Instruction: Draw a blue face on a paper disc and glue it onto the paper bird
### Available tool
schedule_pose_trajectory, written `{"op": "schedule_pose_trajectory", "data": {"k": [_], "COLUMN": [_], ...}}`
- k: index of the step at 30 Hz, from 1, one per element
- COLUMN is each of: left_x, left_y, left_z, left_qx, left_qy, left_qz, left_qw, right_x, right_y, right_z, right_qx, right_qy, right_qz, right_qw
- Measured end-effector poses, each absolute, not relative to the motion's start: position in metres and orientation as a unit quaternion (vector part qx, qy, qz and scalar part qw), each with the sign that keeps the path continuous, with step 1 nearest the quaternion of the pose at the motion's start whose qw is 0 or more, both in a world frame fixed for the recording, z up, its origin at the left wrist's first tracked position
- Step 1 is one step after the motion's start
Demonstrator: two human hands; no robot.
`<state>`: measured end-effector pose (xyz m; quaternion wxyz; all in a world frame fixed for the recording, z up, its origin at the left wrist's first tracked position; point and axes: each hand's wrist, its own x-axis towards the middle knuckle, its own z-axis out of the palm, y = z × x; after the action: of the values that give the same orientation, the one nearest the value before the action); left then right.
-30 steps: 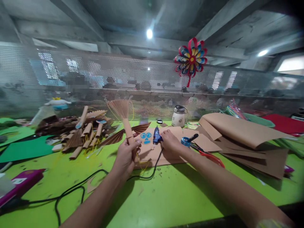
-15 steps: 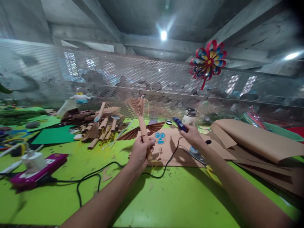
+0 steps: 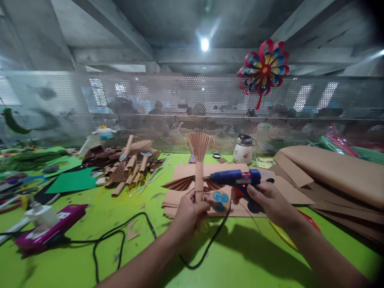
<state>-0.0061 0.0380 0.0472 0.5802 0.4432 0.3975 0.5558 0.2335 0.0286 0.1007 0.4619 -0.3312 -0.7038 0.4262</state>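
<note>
My left hand (image 3: 192, 208) is closed round the lower end of a brown paper tube figure (image 3: 199, 176), which stands upright with a pleated fan at its top and pleated wings at its sides. In my right hand (image 3: 267, 200) is a blue glue gun (image 3: 235, 177), gripped by its handle and pointing left. Its nozzle is at the tube's right side; whether it touches I cannot tell. Blue curled face pieces (image 3: 220, 201) lie on the brown paper sheets (image 3: 177, 200) just right of my left hand.
A purple power strip (image 3: 72, 218) with a white plug sits at left, its black cable (image 3: 132, 220) crossing the green table. Several similar paper tubes (image 3: 132, 164) are piled behind. A white jar (image 3: 243, 150) stands at the back; large brown paper (image 3: 324, 170) lies at right.
My right hand has brought the glue gun down and turned its nozzle left to the tube. My left hand has shifted right with the paper figure, which is now more upright.
</note>
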Motion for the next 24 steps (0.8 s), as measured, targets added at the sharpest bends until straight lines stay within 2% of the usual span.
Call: {"op": "schedule_pose_trajectory", "data": {"k": [4, 24], "left_x": [-0.004, -0.003], "left_y": [0.029, 0.014], "left_z": [0.052, 0.066], "left_qx": [0.432, 0.446], "left_qy": [0.4, 0.401], "left_qz": [0.547, 0.52], "left_qw": [0.595, 0.609], "right_x": [0.229, 0.23], "right_y": [0.026, 0.024], "right_z": [0.093, 0.091], "right_qx": [-0.354, -0.377], "right_qy": [-0.72, -0.683], "right_qz": [0.399, 0.442], "right_qw": [0.443, 0.443]}}
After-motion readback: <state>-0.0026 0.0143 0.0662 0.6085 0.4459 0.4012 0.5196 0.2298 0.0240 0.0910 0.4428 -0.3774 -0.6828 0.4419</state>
